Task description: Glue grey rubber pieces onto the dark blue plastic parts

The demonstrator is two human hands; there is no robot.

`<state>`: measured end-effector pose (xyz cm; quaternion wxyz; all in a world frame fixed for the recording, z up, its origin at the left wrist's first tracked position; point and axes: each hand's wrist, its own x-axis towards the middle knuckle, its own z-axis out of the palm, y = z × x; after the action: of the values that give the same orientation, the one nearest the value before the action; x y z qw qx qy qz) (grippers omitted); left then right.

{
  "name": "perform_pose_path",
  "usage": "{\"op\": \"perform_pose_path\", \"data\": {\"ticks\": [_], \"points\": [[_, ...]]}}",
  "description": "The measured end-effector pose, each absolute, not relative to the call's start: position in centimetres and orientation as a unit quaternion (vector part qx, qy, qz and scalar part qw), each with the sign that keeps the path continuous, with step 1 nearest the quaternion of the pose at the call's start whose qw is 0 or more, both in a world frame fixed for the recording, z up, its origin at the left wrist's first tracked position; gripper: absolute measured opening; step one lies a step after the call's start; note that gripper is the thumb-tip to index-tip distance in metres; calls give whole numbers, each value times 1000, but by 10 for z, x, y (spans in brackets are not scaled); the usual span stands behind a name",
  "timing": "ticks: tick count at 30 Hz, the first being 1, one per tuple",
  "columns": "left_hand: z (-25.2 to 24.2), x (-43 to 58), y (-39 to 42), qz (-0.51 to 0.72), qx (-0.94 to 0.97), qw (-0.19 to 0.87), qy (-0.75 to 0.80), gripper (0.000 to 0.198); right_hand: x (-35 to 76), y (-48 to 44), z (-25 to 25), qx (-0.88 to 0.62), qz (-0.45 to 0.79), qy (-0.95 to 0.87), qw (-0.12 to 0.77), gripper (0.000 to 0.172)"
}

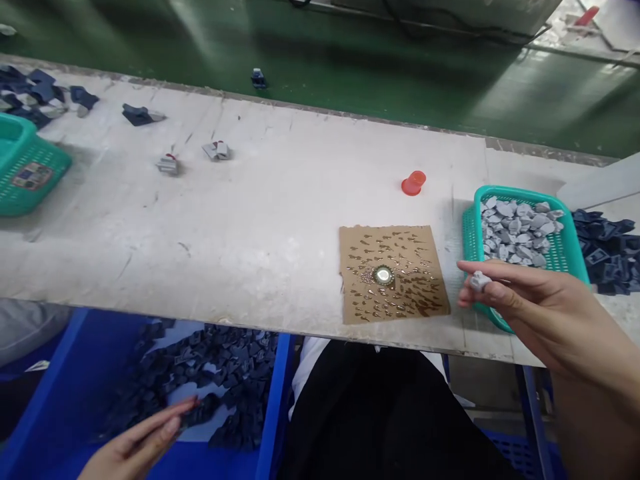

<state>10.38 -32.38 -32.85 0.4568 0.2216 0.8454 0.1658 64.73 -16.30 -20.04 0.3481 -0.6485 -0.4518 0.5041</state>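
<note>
Between the thumb and fingers of my right hand, a small light grey plastic piece is pinched near the green basket of similar grey pieces. My left hand is low over the blue bin, its thumb and forefinger stretched out and slightly apart. Dark blue pieces lie in that bin, some right by the left fingertips. On the table, left of my right hand, a brown cardboard sheet carries many small shiny drops and a round metal cap.
A red cup-like piece stands behind the cardboard on the white table. Dark pieces are heaped right of the basket. Another green basket sits at the left edge. A few grey assemblies lie toward the back left.
</note>
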Motion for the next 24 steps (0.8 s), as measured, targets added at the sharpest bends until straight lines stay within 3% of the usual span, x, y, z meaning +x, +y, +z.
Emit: {"op": "perform_pose_path", "data": {"ticks": [4,8,14,24], "points": [[-295,176,-281,413,112,501,752,48,625,-157,-190,-595,575,-430,360,30],[-278,255,-236,530,17,676,511,50,610,-152,-184,-561,633,-402,352,26],[-259,323,-190,513,23,830,220,38,600,-149,-188,-527,714,-291,356,17],[-250,354,-173,469,34,857,211,31,583,-145,-189,-544,710,-273,353,21]]}}
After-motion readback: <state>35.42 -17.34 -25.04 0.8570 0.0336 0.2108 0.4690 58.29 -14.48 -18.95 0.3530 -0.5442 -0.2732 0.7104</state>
